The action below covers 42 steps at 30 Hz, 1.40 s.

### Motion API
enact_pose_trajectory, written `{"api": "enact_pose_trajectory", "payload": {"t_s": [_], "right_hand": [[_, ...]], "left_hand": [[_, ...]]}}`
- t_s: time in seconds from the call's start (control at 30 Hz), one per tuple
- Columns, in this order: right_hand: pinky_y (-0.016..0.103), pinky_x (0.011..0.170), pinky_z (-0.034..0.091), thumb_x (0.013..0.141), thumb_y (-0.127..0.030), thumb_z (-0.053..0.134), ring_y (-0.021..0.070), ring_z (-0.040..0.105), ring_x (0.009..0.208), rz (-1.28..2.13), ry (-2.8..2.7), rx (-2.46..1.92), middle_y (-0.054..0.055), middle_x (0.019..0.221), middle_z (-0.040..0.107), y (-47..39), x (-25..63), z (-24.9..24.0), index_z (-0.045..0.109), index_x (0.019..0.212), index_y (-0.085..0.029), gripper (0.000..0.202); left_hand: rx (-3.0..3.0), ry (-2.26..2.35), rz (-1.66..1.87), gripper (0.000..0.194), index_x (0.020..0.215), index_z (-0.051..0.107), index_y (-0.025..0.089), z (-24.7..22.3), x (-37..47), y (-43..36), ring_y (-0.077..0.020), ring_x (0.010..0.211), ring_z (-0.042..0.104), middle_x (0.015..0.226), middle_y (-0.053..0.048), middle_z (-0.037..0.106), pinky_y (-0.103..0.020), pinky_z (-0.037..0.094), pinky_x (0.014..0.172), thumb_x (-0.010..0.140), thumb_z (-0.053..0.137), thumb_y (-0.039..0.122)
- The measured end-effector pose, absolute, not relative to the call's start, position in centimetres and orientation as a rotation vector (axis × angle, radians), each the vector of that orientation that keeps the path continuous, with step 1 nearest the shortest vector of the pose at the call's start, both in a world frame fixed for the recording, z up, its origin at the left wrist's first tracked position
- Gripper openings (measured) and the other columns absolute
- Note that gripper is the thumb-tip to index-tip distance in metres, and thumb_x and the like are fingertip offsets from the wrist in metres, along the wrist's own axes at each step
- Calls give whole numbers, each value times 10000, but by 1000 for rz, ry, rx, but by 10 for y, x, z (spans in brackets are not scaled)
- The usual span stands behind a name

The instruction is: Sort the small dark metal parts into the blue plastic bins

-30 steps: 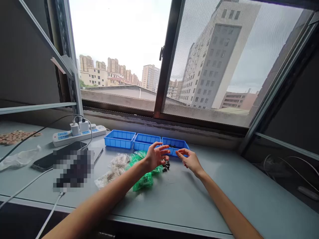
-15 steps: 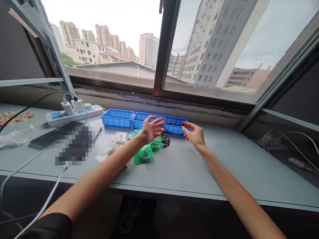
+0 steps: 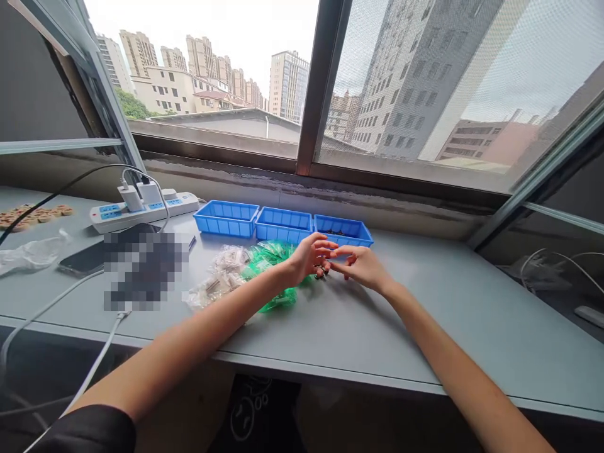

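Observation:
My left hand (image 3: 304, 259) hovers over the desk with its palm turned to the right and its fingers apart and slightly bent. Close against its fingertips is my right hand (image 3: 361, 267), with thumb and fingers drawn together; whatever may be between them is too small to make out. Beneath the hands lies a pile of small dark parts (image 3: 321, 274), mostly covered by my fingers. Green plastic bags (image 3: 278, 302) lie under and beyond my left wrist. Behind the hands stands the right blue bin (image 3: 346, 239), with dark parts inside.
Two more blue bins (image 3: 226, 226) continue the row leftward. Clear plastic bags (image 3: 221, 277) lie left of the green ones. Further left are a power strip (image 3: 146, 211) with chargers, a dark phone (image 3: 85, 259) and white cables (image 3: 101, 352). The window (image 3: 212, 145) rises behind the desk.
My right hand has come down and left from the right bin to meet my left hand. My left hand has moved slightly right and lower, its fingers bending. The view has shifted a little.

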State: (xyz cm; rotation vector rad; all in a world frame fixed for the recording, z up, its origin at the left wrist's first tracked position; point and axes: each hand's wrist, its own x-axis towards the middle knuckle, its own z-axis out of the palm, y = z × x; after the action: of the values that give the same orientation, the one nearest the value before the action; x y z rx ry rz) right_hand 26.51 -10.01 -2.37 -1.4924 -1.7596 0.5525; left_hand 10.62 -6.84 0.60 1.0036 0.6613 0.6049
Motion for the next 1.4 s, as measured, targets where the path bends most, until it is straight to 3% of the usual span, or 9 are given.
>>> {"api": "enact_pose_trajectory", "payload": {"t_s": [0.2, 0.4, 0.53, 0.67, 0.83, 1.03, 1.23, 1.4], "right_hand": [[244, 450, 350, 664, -475, 620, 79, 462, 408, 534, -1852, -1468, 30, 856, 686, -97, 266, -31, 692, 764, -205, 296], [239, 496, 327, 705, -398, 613, 110, 502, 504, 298, -1914, -1592, 3, 784, 681, -98, 264, -30, 712, 759, -253, 183], [243, 499, 320, 738, -363, 586, 115, 512, 518, 192, -1937, -1650, 0, 804, 679, -100, 262, -28, 714, 788, -269, 166], [255, 512, 344, 782, -373, 541, 113, 509, 511, 170, -1844, -1645, 3, 852, 687, -99, 262, -30, 700, 789, -262, 193], [262, 471, 383, 771, -519, 519, 114, 494, 444, 363, -1615, -1555, 26, 795, 699, -97, 266, -27, 669, 772, -233, 323], [248, 368, 336, 593, -725, 557, 94, 443, 395, 542, -1382, -1414, 53, 700, 642, -98, 265, -18, 617, 680, -181, 555], [211, 335, 296, 528, -700, 617, 73, 441, 411, 771, -1253, -1317, 50, 709, 629, -96, 258, -18, 660, 746, -160, 584], [200, 363, 319, 536, -567, 688, 70, 455, 467, 938, -1203, -1239, 68, 827, 678, -99, 250, -16, 706, 845, -171, 503]], "left_hand": [[1002, 661, 631, 221, 710, 552, 142, 5, 109, -74, -87, 453, 434, 646, -9, 499, -195, 275, 392, 741, 423, 319], [939, 727, 817, 185, 688, 560, 138, 2, 111, -73, -63, 436, 415, 672, -11, 493, -185, 275, 373, 762, 446, 263], [950, 758, 1012, 266, 711, 615, 115, 4, 111, -72, -31, 423, 410, 762, -34, 520, -176, 267, 362, 828, 453, 290], [1017, 719, 1054, 244, 825, 681, 126, 7, 108, -74, -18, 423, 407, 740, -26, 541, -164, 262, 366, 768, 614, 353], [1194, 749, 1067, 271, 780, 716, 125, 6, 109, -78, -17, 386, 352, 542, 26, 486, -170, 268, 372, 646, 737, 360], [1295, 738, 1163, 200, 594, 673, 119, 2, 112, -75, -6, 397, 374, 718, -9, 570, -173, 283, 351, 570, 784, 283], [1304, 855, 1046, 355, 538, 533, 141, -4, 112, -72, -36, 371, 382, 469, 50, 451, -159, 275, 337, 524, 811, 360], [1220, 843, 1051, 313, 697, 564, 146, -1, 112, -76, -49, 395, 435, 560, 31, 529, -161, 285, 331, 605, 775, 359]]}}
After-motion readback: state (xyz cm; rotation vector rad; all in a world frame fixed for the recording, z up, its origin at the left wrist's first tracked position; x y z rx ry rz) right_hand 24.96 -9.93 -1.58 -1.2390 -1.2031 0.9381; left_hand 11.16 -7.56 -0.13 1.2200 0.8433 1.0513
